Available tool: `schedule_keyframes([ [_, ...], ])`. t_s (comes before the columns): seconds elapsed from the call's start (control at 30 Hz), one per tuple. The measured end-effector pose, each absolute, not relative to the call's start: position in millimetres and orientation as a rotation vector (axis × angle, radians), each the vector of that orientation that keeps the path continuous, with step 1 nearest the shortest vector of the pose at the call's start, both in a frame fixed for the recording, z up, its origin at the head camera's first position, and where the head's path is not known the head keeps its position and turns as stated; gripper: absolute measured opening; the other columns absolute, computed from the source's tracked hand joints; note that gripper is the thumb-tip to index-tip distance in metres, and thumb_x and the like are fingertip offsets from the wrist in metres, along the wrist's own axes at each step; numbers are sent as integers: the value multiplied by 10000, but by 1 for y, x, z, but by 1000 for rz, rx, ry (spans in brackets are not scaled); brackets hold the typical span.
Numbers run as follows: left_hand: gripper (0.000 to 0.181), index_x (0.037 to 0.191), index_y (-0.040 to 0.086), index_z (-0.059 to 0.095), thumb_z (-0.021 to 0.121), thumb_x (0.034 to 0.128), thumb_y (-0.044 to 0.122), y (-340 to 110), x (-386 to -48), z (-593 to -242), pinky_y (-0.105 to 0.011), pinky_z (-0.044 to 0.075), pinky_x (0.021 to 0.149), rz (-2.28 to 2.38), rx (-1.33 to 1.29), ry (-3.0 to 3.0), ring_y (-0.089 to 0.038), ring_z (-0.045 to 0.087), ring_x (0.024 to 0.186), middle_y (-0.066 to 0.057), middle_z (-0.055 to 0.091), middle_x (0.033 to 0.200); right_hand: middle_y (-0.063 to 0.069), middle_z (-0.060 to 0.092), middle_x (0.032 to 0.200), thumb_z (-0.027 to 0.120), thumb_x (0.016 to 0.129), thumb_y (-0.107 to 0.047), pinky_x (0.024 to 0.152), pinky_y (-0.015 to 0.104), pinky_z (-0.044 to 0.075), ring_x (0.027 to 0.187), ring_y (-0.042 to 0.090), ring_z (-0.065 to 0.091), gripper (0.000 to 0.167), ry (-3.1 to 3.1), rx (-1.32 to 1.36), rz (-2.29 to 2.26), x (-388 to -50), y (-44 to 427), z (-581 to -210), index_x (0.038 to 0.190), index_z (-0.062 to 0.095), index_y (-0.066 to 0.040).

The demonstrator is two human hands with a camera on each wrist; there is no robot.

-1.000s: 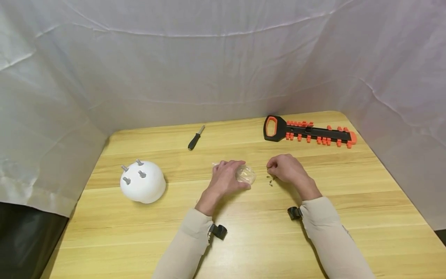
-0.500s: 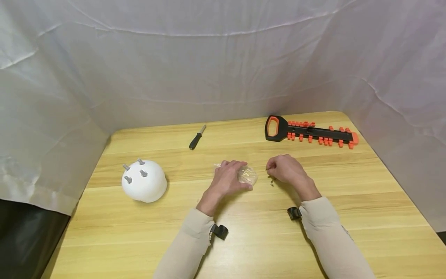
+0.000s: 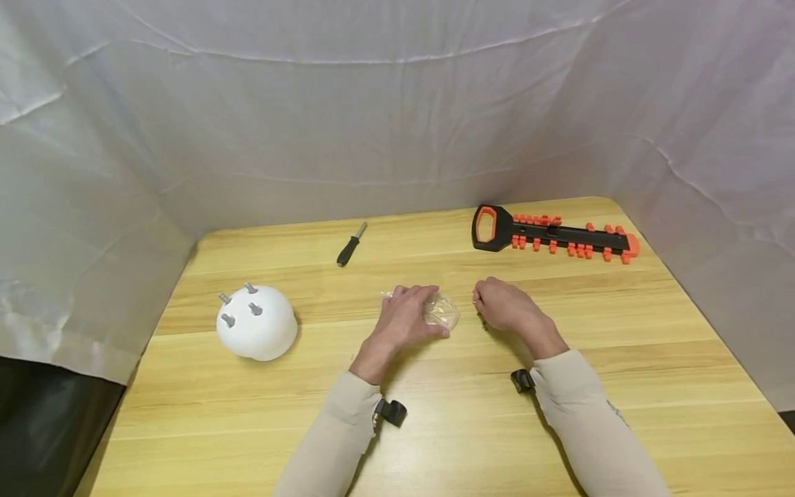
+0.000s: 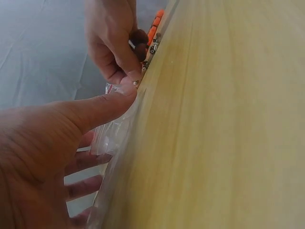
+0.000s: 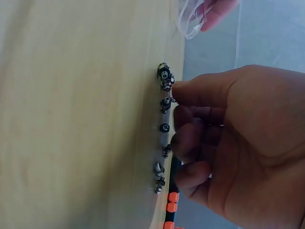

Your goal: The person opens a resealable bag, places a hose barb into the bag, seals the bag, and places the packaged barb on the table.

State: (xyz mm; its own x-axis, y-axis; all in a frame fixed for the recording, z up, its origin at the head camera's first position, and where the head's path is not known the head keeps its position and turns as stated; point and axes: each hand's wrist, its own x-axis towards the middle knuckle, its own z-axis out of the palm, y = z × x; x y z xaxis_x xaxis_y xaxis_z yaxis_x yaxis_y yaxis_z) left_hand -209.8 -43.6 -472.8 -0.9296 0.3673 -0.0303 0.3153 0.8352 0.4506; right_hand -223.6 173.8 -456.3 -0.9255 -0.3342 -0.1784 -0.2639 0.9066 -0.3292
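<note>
A clear plastic bag [image 3: 442,312] lies on the table under my left hand [image 3: 402,319], whose thumb and fingers curl round it; the left wrist view shows the bag [image 4: 113,136] beside the thumb. Just to the right, my right hand [image 3: 508,307] is down at the tabletop with curled fingers. In the right wrist view, thumb and forefinger of this hand [image 5: 257,143] pinch what looks like a small screw, beside a row of small metal screws [image 5: 164,128]. From the head, the hand partly hides these screws [image 3: 484,325].
On the table's left stands a white rounded object [image 3: 263,328] with several grey pegs on top. A black-handled screwdriver [image 3: 348,252] lies at the back. Back right is a black and orange rack-like piece [image 3: 584,239]. Pale cloth [image 3: 373,124] hangs behind the wooden table [image 3: 447,442].
My right hand has turned slightly and come down a little toward the screws, hiding more of them. My left hand stays on the bag.
</note>
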Motion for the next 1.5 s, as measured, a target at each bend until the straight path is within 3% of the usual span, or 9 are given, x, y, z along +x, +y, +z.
schedule_keyframes([
  [0.23,854,1400,252,494,841,663,509,-43,-210,-473,-382,344,941,692,545,2905,-197,426,1175,35,566,1375,31,546,895,529,968,-163,741,342,458,802,170,509,113,2857,-545,-645,-221,164,-454,923,619,-110],
  [0.47,864,1403,221,493,837,667,516,-44,-210,-473,-289,377,828,685,585,2910,-175,429,1020,21,560,1373,8,558,891,579,944,-160,739,329,457,792,143,513,76,2819,-698,-693,-220,151,-456,938,646,-125],
  [0.73,844,1407,229,485,817,691,527,-44,-210,-474,-309,396,847,687,595,2912,-176,452,1029,27,551,1381,-9,552,856,601,940,-161,698,304,436,750,132,499,69,2783,-736,-632,-220,143,-456,901,658,-149],
  [1.03,850,1405,230,485,824,683,522,-46,-210,-475,-318,411,882,683,596,2908,-172,470,1064,29,546,1388,-1,612,886,558,967,-172,766,357,478,806,151,553,123,2786,-628,-734,-224,162,-453,970,677,-139],
  [1.33,868,1412,242,479,833,669,516,-44,-211,-474,-327,415,911,685,560,2896,-176,482,1081,31,541,1393,24,634,912,535,982,-184,697,318,449,796,173,546,155,2812,-453,-867,-229,194,-447,1007,668,-110],
  [1.5,866,1408,248,483,836,663,513,-43,-210,-473,-316,408,892,693,549,2891,-168,482,1050,31,546,1385,40,643,987,528,991,-207,725,334,453,845,189,564,181,2816,-406,-879,-228,206,-448,1066,660,-108],
])
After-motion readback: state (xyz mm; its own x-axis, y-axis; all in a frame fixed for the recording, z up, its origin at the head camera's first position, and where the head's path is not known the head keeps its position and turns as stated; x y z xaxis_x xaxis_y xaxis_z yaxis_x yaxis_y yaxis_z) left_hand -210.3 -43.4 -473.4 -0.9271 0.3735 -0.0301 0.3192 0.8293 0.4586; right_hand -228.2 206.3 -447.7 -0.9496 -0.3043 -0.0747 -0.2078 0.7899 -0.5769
